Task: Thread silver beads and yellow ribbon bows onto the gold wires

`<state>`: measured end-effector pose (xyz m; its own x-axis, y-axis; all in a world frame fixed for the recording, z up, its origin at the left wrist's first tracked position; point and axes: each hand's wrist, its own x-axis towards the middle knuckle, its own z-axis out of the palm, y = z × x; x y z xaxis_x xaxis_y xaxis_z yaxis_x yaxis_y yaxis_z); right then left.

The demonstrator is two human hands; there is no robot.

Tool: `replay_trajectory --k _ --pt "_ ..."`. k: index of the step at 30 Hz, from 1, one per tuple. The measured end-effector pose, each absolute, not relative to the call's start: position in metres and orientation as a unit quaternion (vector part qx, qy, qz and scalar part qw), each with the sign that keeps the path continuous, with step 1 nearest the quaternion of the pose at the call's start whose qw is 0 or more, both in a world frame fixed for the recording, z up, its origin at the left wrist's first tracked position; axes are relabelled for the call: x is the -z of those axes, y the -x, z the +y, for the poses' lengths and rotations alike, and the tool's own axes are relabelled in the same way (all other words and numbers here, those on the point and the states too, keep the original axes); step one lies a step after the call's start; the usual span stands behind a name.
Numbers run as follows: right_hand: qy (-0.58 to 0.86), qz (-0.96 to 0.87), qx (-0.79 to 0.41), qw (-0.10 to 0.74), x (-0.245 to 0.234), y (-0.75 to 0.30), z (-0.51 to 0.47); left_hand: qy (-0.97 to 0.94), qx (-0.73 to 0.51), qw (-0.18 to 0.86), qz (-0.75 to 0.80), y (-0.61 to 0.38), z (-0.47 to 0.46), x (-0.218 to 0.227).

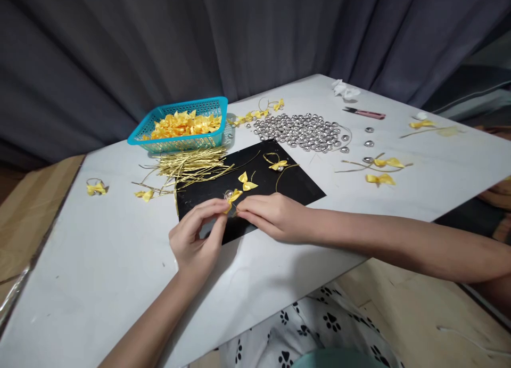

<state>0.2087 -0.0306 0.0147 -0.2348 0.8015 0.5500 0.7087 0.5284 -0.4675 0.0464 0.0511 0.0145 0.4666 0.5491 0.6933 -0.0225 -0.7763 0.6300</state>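
Over a black sheet (207, 192), my left hand (199, 235) pinches a yellow ribbon bow (233, 196) between thumb and fingers. A silver bead (229, 194) sits against that bow. The fingertips of my right hand (275, 216) are pressed together just beside the bow, on what looks like the end of a thin gold twist tie, mostly hidden by the fingers. Past my hands, a loose yellow bow (247, 182) lies on the sheet. Farther right on it rests another bow with a bead and a looped gold tie (278, 165).
A blue basket (179, 142) of yellow bows stands at the back left, behind a pile of gold twist ties (191, 163). Many silver beads (301, 131) lie behind the sheet. Pink-handled thread snips (365, 113) and several bows (380, 179) are at the right.
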Motion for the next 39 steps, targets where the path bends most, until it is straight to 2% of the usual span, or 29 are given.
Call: replay_trajectory --k 6,9,14,17,19,21,24,28,30,34,39 --pt "0.472 -0.776 -0.025 0.417 -0.014 -0.208 -0.031 -0.826 -0.473 0.276 0.134 -0.047 0.049 -0.014" --pt "0.467 -0.771 -0.047 0.430 -0.017 -0.208 -0.033 -0.834 -0.470 0.264 0.116 -0.047 0.049 -0.016" --pt "0.547 -0.598 -0.194 0.552 -0.027 -0.210 -0.030 -0.858 -0.467 0.200 0.077 -0.048 0.049 -0.019" --pt "0.519 -0.567 -0.339 0.542 -0.030 -0.213 -0.025 -0.866 -0.459 0.189 0.059 -0.049 0.050 -0.020" --pt "0.478 -0.577 -0.392 0.533 -0.031 -0.214 -0.023 -0.873 -0.449 0.186 0.052 -0.049 0.050 -0.019" --pt "0.468 -0.587 -0.372 0.545 -0.030 -0.214 -0.022 -0.874 -0.447 0.184 0.054 -0.050 0.051 -0.018" --pt "0.482 -0.632 -0.269 0.544 -0.031 -0.214 -0.023 -0.873 -0.444 0.191 0.066 -0.050 0.052 -0.018" --pt "0.513 -0.699 -0.163 0.472 -0.032 -0.217 -0.024 -0.879 -0.431 0.197 0.057 -0.050 0.052 -0.019" --pt "0.513 -0.711 -0.161 0.453 -0.032 -0.218 -0.024 -0.881 -0.425 0.201 0.046 -0.050 0.052 -0.019" --pt "0.487 -0.700 -0.192 0.487 -0.031 -0.218 -0.022 -0.881 -0.424 0.206 0.043 -0.050 0.052 -0.019" --pt "0.490 -0.691 -0.173 0.502 -0.033 -0.214 -0.022 -0.885 -0.424 0.189 0.032 -0.050 0.053 -0.020"
